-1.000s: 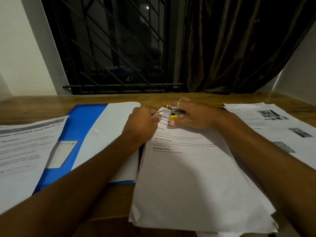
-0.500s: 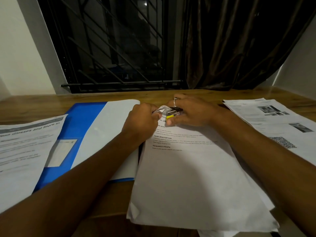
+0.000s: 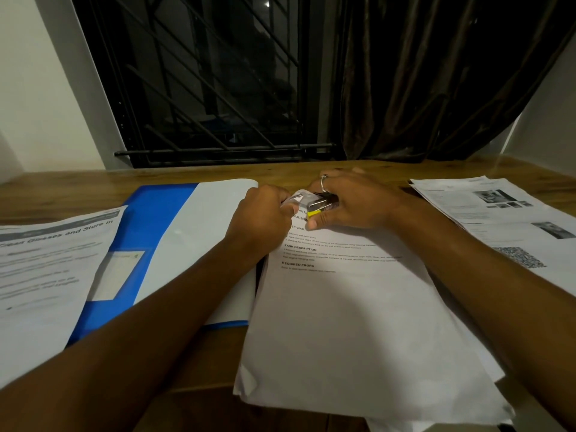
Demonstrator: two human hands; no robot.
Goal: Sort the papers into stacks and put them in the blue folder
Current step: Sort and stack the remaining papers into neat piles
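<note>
A stack of printed papers [image 3: 358, 322] lies in front of me on the wooden desk. My left hand [image 3: 260, 218] pinches its raised top-left corner. My right hand [image 3: 352, 204], with a ring on one finger, grips a small black and yellow stapler [image 3: 322, 204] clamped over that corner. The blue folder [image 3: 156, 226] lies open to the left, a white sheet [image 3: 202, 244] on its right half. Another printed sheet [image 3: 46, 275] overlaps the folder's left edge.
More printed pages with photos and a QR code [image 3: 505, 226] lie at the right. The desk [image 3: 218, 369] runs back to a barred window [image 3: 202, 88] and a dark curtain [image 3: 436, 73]. Bare wood shows near the front edge.
The camera view has shifted slightly. Both hands stay at the paper corner, and the stapler sits lower over it than one second ago.
</note>
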